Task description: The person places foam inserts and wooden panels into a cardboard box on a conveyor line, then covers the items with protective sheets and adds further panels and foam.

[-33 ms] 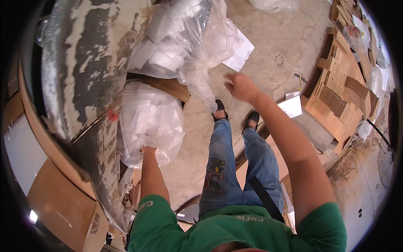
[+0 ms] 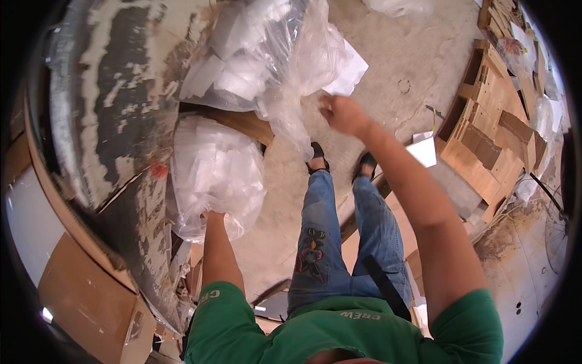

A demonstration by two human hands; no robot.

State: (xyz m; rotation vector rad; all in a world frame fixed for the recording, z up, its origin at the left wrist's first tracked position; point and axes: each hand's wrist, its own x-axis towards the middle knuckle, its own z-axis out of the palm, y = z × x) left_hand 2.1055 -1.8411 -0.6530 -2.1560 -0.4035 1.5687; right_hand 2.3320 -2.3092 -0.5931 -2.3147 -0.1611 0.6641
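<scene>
A clear plastic bag (image 2: 221, 161) full of white foam-like pieces is at my left side, beside a worn, paint-chipped surface. My left hand (image 2: 214, 216) is closed on the near end of this bag, its fingers mostly hidden by the plastic. My right hand (image 2: 344, 115) is raised over the floor with its fingers curled, and nothing shows in it. Just left of that hand hangs the gathered, loose plastic of a second, larger clear bag (image 2: 242, 60), also filled with white pieces. A white sheet (image 2: 350, 70) lies behind my right hand.
Stacked brown cardboard pieces (image 2: 479, 139) stand at the right, near a white sheet (image 2: 422, 151). The paint-chipped surface (image 2: 130, 91) runs along the left, with cardboard (image 2: 88, 291) beyond it. More clear plastic (image 2: 400, 5) lies on the concrete floor (image 2: 388, 54) at the far side.
My right hand has shifted slightly left and its fingers look more curled. The left hand remains at the bag, which has barely moved.
</scene>
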